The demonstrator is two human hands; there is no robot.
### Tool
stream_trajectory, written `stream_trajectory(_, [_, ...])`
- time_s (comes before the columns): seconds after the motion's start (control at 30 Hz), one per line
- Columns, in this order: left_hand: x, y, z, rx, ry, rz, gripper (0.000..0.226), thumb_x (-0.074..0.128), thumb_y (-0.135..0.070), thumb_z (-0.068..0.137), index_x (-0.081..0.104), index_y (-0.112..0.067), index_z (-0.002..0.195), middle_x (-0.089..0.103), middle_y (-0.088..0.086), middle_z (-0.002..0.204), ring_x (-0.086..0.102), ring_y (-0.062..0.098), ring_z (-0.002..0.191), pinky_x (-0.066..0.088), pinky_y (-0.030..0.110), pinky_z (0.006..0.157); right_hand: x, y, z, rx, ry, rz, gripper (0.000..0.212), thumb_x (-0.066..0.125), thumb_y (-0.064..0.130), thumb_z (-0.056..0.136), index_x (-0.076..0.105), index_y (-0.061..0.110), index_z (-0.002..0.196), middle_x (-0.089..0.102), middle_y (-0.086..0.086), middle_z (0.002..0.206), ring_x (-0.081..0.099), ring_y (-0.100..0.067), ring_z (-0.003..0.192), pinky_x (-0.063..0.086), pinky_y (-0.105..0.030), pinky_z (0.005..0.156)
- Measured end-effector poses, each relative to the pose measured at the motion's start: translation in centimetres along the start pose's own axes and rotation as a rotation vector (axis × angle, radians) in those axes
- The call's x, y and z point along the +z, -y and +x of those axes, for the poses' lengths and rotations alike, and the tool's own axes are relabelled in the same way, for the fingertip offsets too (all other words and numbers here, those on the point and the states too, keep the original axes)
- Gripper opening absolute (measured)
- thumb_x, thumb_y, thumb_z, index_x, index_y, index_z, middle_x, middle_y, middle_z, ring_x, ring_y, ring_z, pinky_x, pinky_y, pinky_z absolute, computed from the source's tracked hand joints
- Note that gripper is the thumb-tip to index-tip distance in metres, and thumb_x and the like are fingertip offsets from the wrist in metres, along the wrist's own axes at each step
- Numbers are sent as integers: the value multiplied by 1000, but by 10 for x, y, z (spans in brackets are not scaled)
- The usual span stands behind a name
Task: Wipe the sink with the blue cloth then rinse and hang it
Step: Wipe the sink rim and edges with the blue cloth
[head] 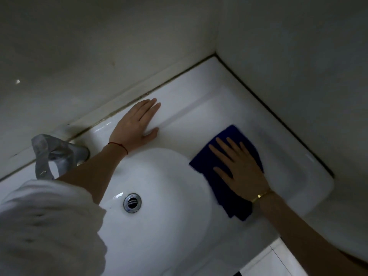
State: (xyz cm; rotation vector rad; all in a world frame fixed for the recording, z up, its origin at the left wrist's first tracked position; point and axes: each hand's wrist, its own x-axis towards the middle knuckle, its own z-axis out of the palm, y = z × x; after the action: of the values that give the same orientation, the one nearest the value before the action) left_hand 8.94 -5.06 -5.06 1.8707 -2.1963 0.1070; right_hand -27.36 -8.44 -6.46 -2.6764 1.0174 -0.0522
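Observation:
The white sink (288, 156) fills the middle of the head view, with an oval basin and a flat ledge to its right. A dark blue cloth (233, 136) lies flat on that ledge beside the basin rim. My right hand (241, 170) presses down on the cloth with straight, spread fingers. My left hand (137, 122) rests flat on the sink's back ledge near the wall, fingers straight and holding nothing. One edge of the cloth hangs over the basin rim below my right wrist.
A chrome tap (53, 154) stands at the back left of the basin. The round metal drain (132, 202) sits low in the bowl. Walls close in behind and to the right, meeting at a corner (216, 54). My white sleeve (49, 226) covers the lower left.

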Motion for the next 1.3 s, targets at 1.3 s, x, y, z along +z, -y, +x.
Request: stream_trajectory(1.3, [2,0,-1,-49,-16,37,69,54,-41,95,34,-1,148,39,17,152,37,33,140,29,41,118,2,38,93,130,-42,31,66,30,48,101,14,11,153,14,-5,161,11,-23,148,3,-41,122])
